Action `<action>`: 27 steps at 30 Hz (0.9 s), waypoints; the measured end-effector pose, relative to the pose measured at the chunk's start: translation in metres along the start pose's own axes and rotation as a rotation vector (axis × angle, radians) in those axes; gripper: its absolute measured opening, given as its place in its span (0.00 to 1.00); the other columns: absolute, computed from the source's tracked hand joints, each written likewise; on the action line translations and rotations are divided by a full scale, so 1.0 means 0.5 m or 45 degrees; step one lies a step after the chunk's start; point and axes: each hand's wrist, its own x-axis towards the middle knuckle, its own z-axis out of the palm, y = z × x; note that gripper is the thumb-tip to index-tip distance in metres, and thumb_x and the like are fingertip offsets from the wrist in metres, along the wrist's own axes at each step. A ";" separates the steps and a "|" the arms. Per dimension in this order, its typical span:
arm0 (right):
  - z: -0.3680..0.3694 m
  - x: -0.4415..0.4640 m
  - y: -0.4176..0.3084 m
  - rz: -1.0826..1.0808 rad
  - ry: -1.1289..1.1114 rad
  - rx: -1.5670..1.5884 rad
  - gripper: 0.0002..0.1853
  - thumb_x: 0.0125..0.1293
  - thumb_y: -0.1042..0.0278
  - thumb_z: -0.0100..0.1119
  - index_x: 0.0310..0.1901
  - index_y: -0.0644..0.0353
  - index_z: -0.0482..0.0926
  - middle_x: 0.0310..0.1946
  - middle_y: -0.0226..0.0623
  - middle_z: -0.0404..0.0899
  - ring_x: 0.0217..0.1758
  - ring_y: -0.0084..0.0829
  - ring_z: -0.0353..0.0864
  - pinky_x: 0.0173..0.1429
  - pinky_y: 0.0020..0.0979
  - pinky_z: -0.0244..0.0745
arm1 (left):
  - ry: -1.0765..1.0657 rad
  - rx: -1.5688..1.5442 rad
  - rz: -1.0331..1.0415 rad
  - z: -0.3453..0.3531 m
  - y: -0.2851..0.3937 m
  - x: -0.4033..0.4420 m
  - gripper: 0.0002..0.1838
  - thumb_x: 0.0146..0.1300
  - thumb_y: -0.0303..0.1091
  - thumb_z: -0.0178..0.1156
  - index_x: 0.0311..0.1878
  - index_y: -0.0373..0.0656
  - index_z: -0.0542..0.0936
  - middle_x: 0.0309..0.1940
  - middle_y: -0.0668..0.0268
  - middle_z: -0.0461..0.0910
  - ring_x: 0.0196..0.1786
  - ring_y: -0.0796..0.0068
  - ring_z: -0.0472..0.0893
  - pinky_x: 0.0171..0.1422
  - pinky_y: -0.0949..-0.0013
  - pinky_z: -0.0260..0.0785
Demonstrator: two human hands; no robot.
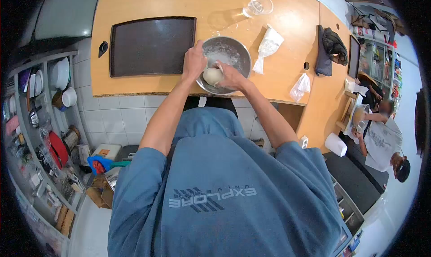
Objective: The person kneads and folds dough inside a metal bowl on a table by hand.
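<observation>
A round metal mixing bowl (242, 55) sits at the table's near edge, its inside smeared with white flour or dough residue. My left hand (194, 61) is closed on the left rim of the bowl. Inside, against the near left wall, lies a smooth pale ball of dough (212, 77). My right hand (230, 76) reaches in from the right with its fingers curled over the dough, gripping its right side. Part of the dough is hidden by those fingers.
Left of the bowl lies a dark baking tray (152, 48). A clear plastic cup (258, 6), a bag of white powder (269, 45) and a small plastic bag (300, 87) are on the wooden table (215, 1). Another person (381, 140) works at the right.
</observation>
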 end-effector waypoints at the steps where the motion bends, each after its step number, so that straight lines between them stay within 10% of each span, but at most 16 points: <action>1: -0.008 -0.003 -0.010 0.037 0.002 0.125 0.28 0.52 0.61 0.72 0.56 0.60 0.83 0.54 0.58 0.83 0.58 0.54 0.83 0.65 0.44 0.76 | -0.010 0.004 -0.009 -0.005 0.003 -0.003 0.16 0.56 0.20 0.58 0.49 0.35 0.72 0.36 0.40 0.82 0.43 0.33 0.82 0.47 0.41 0.75; 8: -0.040 0.038 0.030 0.439 -0.071 0.810 0.33 0.58 0.46 0.67 0.60 0.61 0.82 0.46 0.49 0.87 0.44 0.38 0.86 0.53 0.37 0.82 | -0.043 0.037 -0.076 -0.007 0.008 -0.012 0.19 0.55 0.20 0.60 0.52 0.37 0.75 0.41 0.39 0.84 0.49 0.33 0.83 0.52 0.41 0.76; 11: -0.060 0.061 0.015 0.468 -0.281 0.487 0.37 0.56 0.44 0.68 0.59 0.65 0.82 0.46 0.53 0.87 0.47 0.42 0.87 0.54 0.40 0.82 | -0.041 0.007 -0.080 -0.006 0.008 -0.017 0.11 0.58 0.20 0.57 0.45 0.33 0.74 0.37 0.37 0.82 0.46 0.33 0.82 0.48 0.41 0.74; 17: -0.006 0.095 0.022 0.538 0.211 -0.061 0.32 0.55 0.47 0.73 0.51 0.69 0.85 0.45 0.55 0.87 0.47 0.43 0.87 0.53 0.40 0.80 | 0.019 -0.250 -0.304 -0.016 0.025 -0.027 0.14 0.60 0.21 0.56 0.49 0.34 0.80 0.41 0.37 0.83 0.48 0.34 0.83 0.52 0.47 0.75; 23: -0.014 0.103 0.046 0.488 0.053 0.084 0.32 0.57 0.40 0.69 0.46 0.67 0.88 0.47 0.60 0.86 0.50 0.51 0.88 0.57 0.44 0.81 | -0.065 -0.486 -0.306 -0.008 -0.017 -0.012 0.17 0.65 0.22 0.53 0.56 0.37 0.81 0.45 0.37 0.83 0.53 0.35 0.81 0.56 0.49 0.74; 27: 0.002 0.089 -0.054 0.735 0.423 -0.143 0.28 0.62 0.42 0.64 0.48 0.64 0.87 0.52 0.58 0.84 0.56 0.56 0.84 0.60 0.50 0.79 | -0.111 -0.300 -0.257 -0.021 0.007 -0.015 0.19 0.65 0.22 0.53 0.59 0.37 0.78 0.44 0.37 0.83 0.53 0.35 0.81 0.55 0.46 0.73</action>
